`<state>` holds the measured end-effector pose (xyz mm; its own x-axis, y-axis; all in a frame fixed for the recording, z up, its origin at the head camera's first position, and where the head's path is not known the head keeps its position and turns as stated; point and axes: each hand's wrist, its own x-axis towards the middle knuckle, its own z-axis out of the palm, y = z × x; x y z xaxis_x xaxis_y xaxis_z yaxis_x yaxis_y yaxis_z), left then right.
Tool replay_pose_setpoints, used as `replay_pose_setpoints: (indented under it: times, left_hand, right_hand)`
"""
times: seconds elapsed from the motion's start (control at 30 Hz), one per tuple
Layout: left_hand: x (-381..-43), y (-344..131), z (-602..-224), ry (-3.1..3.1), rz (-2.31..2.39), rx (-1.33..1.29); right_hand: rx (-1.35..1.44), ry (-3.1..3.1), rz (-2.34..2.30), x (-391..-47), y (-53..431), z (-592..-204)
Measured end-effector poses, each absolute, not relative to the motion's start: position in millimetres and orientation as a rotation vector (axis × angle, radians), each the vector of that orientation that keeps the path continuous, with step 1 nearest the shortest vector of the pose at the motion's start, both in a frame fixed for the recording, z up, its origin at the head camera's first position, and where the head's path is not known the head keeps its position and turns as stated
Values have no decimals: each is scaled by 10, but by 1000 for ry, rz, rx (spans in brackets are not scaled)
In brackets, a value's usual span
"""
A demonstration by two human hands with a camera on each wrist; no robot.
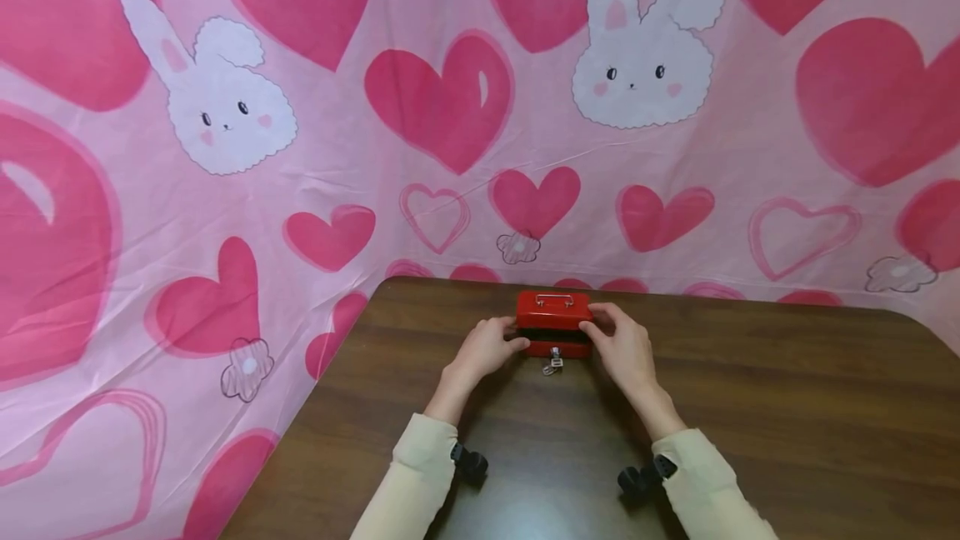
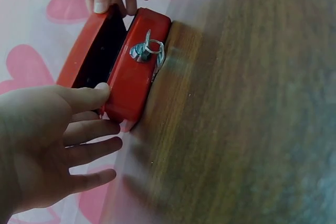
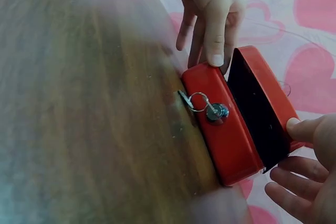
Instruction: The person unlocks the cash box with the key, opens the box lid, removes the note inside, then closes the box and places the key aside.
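A small red metal cash box (image 1: 536, 349) stands on the table, its hinged lid (image 1: 551, 319) raised partway. Through the gap its dark inside (image 3: 260, 111) shows. A silver handle (image 1: 555, 300) lies on the lid. Keys on a ring (image 2: 156, 47) hang from the silver lock (image 3: 216, 113) in the front. My left hand (image 1: 480, 352) holds the left end of the base, thumb at its front rim and fingers along the side. At the other end, my right hand (image 1: 622, 348) grips the lid's edge, with the thumb on its front and the fingers by the side.
The box sits near the far edge of the brown wooden table (image 1: 787, 407). Behind it hangs a pink cloth (image 1: 420, 140) with hearts and rabbits. Each wrist carries a small black camera (image 1: 471, 465) by the cream sleeve (image 1: 423, 461).
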<state>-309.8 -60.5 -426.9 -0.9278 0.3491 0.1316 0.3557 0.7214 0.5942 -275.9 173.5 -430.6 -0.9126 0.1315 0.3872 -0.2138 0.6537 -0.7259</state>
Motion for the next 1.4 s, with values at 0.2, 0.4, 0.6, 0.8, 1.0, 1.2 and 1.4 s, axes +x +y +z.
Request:
replay_pose_setpoints:
  times: [0.2,0.4,0.6,0.8,1.0,1.2,1.4]
  left_hand:
    - [-3096,-601,-4276,-2886,-1006,-617]
    - [-3091,-603,-4283,-2887,-1044,-606]
    - [-3102,-605,-4307,-2890,-1069,-602]
    - [-3099,-623,-4321,-2893,-1052,-594]
    - [-3103,-621,-4328,-2895,-1058,-586]
    - [-3084,-618,-4331,-2888,-1078,-578]
    - [-3092,-615,-4340,-2886,-1077,-577]
  right_hand:
    - [110,-2427,1113,-2787,1744,-4246]
    - [113,-2415,1124,-2812,1731,-4171]
    - [115,-2454,1146,-2835,1733,-4092]
    - [149,-2529,1164,-2838,1741,-4051]
    - [167,-2519,1126,-2841,1744,-4054]
    - [174,-2510,1106,-2849,1754,-4058]
    - [178,-2514,1112,-2899,1772,-4032]
